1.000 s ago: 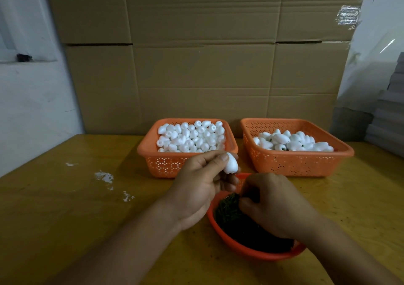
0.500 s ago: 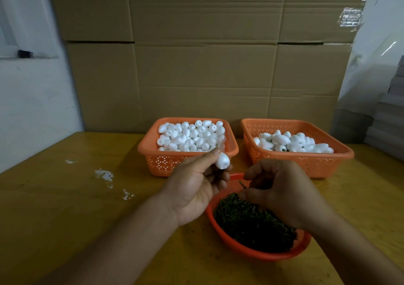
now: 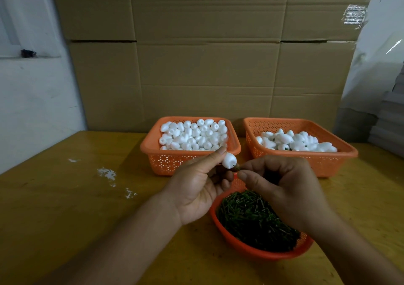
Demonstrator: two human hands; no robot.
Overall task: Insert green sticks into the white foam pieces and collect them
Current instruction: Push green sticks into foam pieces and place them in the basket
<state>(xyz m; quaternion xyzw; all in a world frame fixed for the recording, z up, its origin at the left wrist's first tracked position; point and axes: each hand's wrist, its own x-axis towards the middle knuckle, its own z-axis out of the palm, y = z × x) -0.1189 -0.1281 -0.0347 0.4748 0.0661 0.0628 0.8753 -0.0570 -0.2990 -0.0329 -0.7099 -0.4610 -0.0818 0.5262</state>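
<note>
We judge the foam piece feather-light and easily dented, so our left hand pinches it gently by its rounded sides, leaving the end toward the other hand free. It is small, white and egg-shaped. Our right hand pinches a thin green stick near its tip, which meets that free end; the stick seems stiff but slender. Below the grip sits the bowl of sticks; beyond it, two baskets of foam.
</note>
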